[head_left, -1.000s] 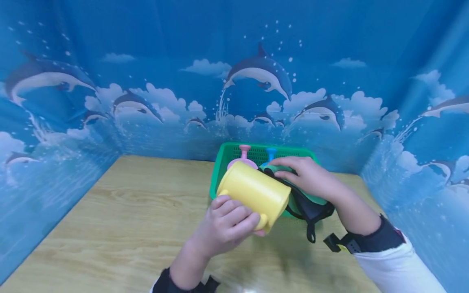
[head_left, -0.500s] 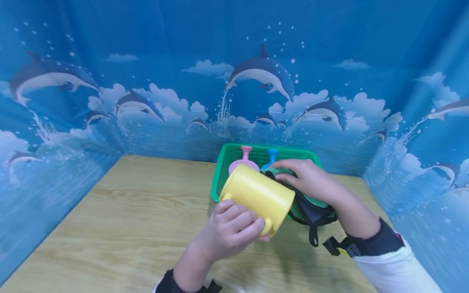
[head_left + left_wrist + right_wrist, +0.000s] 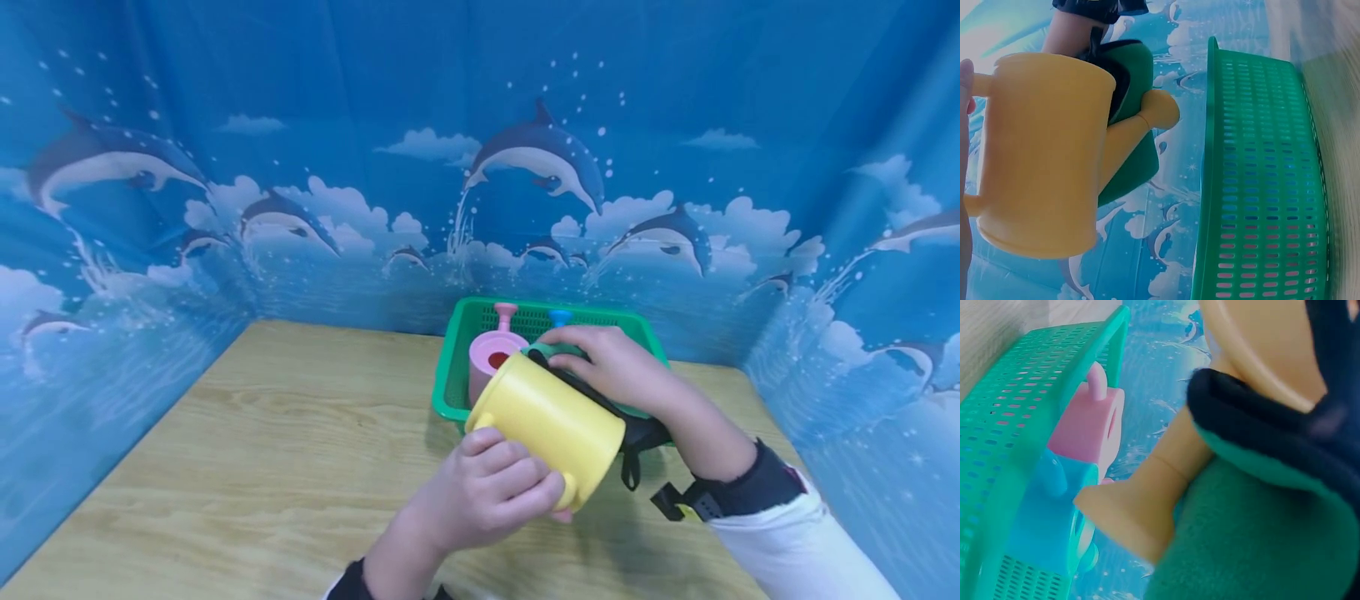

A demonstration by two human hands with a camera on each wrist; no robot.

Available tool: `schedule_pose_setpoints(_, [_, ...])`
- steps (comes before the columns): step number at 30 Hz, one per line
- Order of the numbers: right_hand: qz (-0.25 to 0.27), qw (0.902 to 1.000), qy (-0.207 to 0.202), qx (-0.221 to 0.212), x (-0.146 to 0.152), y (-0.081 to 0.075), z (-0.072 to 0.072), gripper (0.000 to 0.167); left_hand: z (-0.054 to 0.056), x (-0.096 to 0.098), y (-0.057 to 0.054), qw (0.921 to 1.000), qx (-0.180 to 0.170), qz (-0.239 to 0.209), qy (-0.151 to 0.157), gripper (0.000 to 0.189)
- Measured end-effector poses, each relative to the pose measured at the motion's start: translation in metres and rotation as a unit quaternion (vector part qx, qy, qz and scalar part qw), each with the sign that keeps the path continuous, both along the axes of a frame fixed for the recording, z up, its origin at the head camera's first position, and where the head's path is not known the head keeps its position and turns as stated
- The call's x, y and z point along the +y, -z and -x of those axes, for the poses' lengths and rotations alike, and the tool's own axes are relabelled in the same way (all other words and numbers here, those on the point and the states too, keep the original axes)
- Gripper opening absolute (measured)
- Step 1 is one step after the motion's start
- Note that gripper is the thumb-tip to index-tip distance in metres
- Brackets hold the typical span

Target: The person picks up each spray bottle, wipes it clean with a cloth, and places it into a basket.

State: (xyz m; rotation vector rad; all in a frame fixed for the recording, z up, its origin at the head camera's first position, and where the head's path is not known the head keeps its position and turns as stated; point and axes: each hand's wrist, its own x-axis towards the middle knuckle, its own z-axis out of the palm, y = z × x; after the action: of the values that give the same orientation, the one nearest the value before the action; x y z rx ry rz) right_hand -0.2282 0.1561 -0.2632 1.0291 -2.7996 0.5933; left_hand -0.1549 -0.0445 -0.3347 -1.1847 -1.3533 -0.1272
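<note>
A yellow toy watering can tilts in mid-air in front of the basket. My left hand holds it by its handle, fingers curled round. In the left wrist view its spout points toward the green basket. My right hand grips a fuzzy green cloth with black trim and a hanging loop. Thumb and fingers lie on either side of its edge. The cloth is against or just behind the can's far side; contact is partly hidden by the can.
Behind the hands, the basket's rim sits on the wooden table. Inside it stand a pink watering can and a blue watering can. A blue dolphin-print curtain surrounds the table at the back and sides.
The yellow watering can and my left hand have shifted right and nearer. My right hand has slid slightly left with the cloth. More of the pink watering can now shows.
</note>
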Motion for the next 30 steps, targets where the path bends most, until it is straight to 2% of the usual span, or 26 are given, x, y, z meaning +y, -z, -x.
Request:
schedule_pose_setpoints(5, [0.041, 0.9987, 0.006, 0.029, -0.001, 0.002, 0.0, 0.028, -0.003, 0.002, 0.002, 0.9996, -0.022, 0.015, 0.006, 0.029])
schedule_pose_setpoints(9, [0.085, 0.9936, 0.023, 0.07, 0.0, 0.003, 0.0, 0.027, -0.004, 0.002, 0.001, 0.9992, -0.035, 0.019, 0.008, 0.03])
schedule_pose_setpoints(15, [0.15, 0.9758, 0.052, 0.15, 0.005, 0.0, -0.001, 0.026, 0.0, 0.0, 0.001, 0.9995, -0.028, 0.003, 0.017, 0.03])
schedule_pose_setpoints(18, [0.17, 0.9671, 0.069, 0.176, 0.011, -0.002, -0.001, 0.026, 0.001, -0.003, 0.0, 0.9987, -0.043, -0.011, 0.026, 0.031])
schedule_pose_setpoints(21, [0.181, 0.9619, 0.088, 0.185, 0.018, -0.003, -0.002, 0.027, 0.003, -0.006, -0.002, 0.9985, -0.042, -0.016, 0.03, 0.029])
schedule_pose_setpoints(26, [0.192, 0.9581, 0.128, 0.17, 0.034, -0.003, -0.002, 0.029, 0.005, -0.011, -0.006, 0.9984, -0.037, -0.032, 0.03, 0.026])
schedule_pose_setpoints(30, [0.189, 0.9543, 0.166, 0.161, 0.047, -0.003, -0.003, 0.031, 0.008, -0.016, -0.006, 0.9962, -0.055, -0.059, 0.032, 0.027])
